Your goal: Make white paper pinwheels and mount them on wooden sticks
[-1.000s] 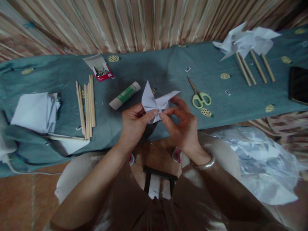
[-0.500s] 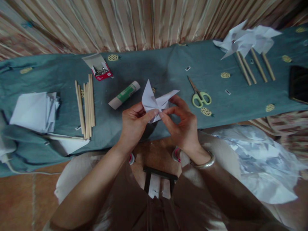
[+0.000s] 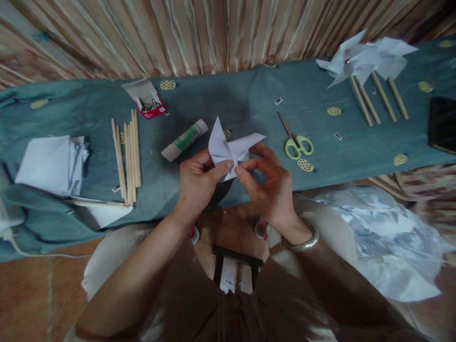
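Observation:
Between my two hands is a white paper pinwheel, its folded blades pointing up and to the right. My left hand is closed on its left side, the thumb pressing near the centre. My right hand pinches the paper by the centre, with fingers behind the right blade. A glue stick with a green label lies just beyond my left hand. To the right of my right hand rest green-handled scissors.
Wooden sticks, a paper stack and an open red box of metal pins are on the left. Finished pinwheels on sticks lie far right, near a dark device. A plastic bag of paper sits beside my right leg.
The pinwheel's upper left blade has tipped slightly left and opened a little. Both hands keep their hold almost in the same place.

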